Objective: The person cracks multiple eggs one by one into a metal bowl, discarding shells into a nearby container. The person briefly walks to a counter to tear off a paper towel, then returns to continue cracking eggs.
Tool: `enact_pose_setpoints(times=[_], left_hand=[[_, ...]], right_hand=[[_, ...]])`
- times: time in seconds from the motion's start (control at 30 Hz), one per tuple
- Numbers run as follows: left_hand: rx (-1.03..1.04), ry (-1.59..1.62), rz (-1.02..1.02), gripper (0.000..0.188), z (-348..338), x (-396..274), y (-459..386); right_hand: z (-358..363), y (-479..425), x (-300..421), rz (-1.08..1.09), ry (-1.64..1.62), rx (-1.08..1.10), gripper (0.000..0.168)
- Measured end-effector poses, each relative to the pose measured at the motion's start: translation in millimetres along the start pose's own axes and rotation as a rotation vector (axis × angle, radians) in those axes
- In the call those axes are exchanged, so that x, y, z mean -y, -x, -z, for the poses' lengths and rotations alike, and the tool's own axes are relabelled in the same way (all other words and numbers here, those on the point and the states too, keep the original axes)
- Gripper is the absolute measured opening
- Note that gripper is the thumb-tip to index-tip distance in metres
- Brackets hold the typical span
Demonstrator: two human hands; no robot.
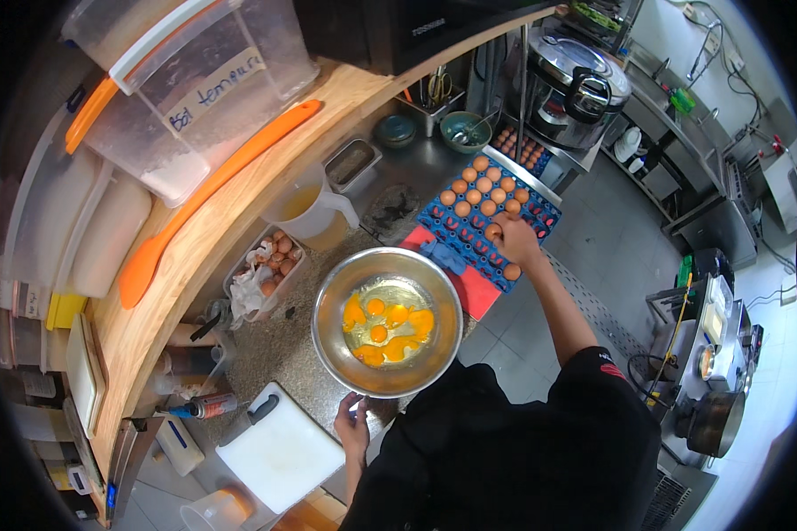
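My right hand (pixel 517 240) reaches over a blue egg tray (pixel 446 233), its fingers on a brown egg (pixel 493 231). More brown eggs fill the tray's far part, and one egg (pixel 512 271) sits at its near corner. Cracked eggs (pixel 388 330), some yolks whole and some broken, lie in a large steel bowl (pixel 324 292) on the speckled counter. Just below the bowl's near rim is my left hand (pixel 353 425), with thumb and fingers apart and nothing seen in it. A crumpled blue cloth (pixel 443 257) lies on a red mat (pixel 481 292) between the bowl and the tray.
Left of the bowl stand a plastic tub (pixel 275 302) of eggshells and a jug (pixel 305 206) of yellowish liquid. A white cutting board (pixel 282 448) with a knife (pixel 260 413) lies near my left hand. An orange spatula (pixel 192 199) rests on the wooden shelf above the counter.
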State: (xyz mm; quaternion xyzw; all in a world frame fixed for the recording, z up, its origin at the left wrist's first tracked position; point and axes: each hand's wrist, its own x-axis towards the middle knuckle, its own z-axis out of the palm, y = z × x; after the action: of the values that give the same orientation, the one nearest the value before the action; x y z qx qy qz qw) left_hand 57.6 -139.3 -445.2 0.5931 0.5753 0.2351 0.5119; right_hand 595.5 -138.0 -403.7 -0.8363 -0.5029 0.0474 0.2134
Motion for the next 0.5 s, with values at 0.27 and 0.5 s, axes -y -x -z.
enact_pose_setpoints(times=[0.27,0.5], left_hand=[[0.046,0.026,-0.035,0.044,7.9,24.1,-22.0],[0.048,0.307,0.121,0.063,-20.2,2.4,-51.3]], right_hand=[[-55.1,-26.1,-7.9,-0.095,0.41,0.08,0.044],[-43.8,-33.6,8.0,-0.077,0.569,0.173,0.045]])
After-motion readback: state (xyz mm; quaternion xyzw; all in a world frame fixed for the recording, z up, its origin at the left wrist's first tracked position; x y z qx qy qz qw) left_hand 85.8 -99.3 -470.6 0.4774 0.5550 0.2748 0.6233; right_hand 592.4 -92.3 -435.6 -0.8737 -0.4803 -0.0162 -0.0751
